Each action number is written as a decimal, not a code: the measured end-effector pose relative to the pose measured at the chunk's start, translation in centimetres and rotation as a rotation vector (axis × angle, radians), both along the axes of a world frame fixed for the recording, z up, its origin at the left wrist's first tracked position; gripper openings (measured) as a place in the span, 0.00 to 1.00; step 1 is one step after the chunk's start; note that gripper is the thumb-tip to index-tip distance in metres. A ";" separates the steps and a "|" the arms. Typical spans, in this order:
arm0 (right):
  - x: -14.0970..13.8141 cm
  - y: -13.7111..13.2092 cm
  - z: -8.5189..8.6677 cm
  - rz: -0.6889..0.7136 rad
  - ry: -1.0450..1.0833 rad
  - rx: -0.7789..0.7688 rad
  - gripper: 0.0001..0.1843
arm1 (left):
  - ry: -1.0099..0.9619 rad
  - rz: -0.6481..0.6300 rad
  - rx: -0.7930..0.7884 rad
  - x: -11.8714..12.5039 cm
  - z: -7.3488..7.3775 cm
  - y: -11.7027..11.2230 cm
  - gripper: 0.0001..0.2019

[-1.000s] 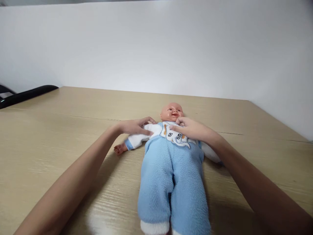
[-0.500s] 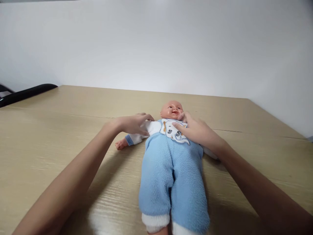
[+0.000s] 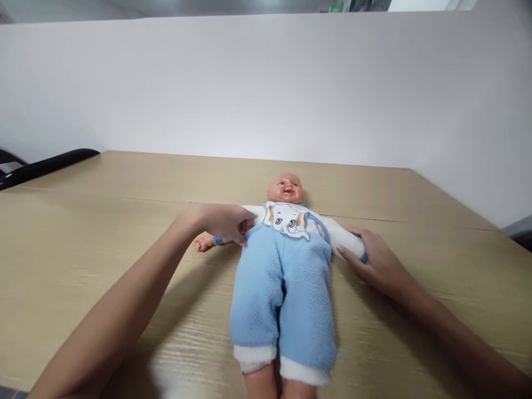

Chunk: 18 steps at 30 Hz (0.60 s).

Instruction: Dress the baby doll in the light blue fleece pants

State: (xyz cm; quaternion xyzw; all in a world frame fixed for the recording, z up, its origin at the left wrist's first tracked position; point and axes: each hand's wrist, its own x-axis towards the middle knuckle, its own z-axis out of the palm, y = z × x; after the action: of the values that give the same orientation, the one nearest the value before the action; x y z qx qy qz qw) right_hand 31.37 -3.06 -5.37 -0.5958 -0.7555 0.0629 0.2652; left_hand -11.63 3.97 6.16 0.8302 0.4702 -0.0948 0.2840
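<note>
Baby doll point(image 3: 282, 255) lies on its back near the middle of what I'm looking at, head pointing away from the person, with a white partition point(image 3: 266, 83) rising beyond and a pale wooden worktop point(image 3: 103, 249) beneath it. Light blue fleece overalls point(image 3: 257, 299) cover its body and legs as far as the white leg cuffs point(image 3: 305, 371). I'd judge the clothes to be fully on: overalls up, both arms sleeved, the elephant face point(image 3: 286, 219) spread across the chest. The handling at the arms looks unfinished, since both hands are busy there. The right hand point(image 3: 384, 266) is closed around one white sleeve point(image 3: 347, 242), thumb on the near side and fingers beyond. The left hand point(image 3: 226, 224) bends over the other sleeve point(image 3: 253, 211), fingers curled in and thumb low against the overalls' side; whether they pinch any cloth, I cannot tell.

Above the partition, the room beyond is too blurred to read. A black curved bar point(image 3: 50, 166), cut off at the left edge, may be part of a chair. The doll's feet fall outside my view. One doll hand point(image 3: 203, 241) shows past the left hand; its fellow is hidden by the right.
</note>
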 end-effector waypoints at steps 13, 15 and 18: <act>3.6 -0.4 2.9 0.176 0.070 -0.174 0.32 | 0.031 0.049 0.289 -0.7 0.0 0.0 0.09; 3.8 -0.3 3.1 0.121 0.130 -0.124 0.31 | -0.020 0.069 0.391 0.3 0.9 -1.0 0.10; 3.5 -0.2 3.4 0.013 0.256 -0.024 0.33 | -0.235 0.024 0.566 3.6 1.8 -2.8 0.14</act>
State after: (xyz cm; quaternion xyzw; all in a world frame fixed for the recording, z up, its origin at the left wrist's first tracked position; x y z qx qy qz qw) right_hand 34.86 -3.27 -2.01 -0.5811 -0.7186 0.1492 0.3517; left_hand -8.07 1.22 7.97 0.8760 0.4516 0.1403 0.0949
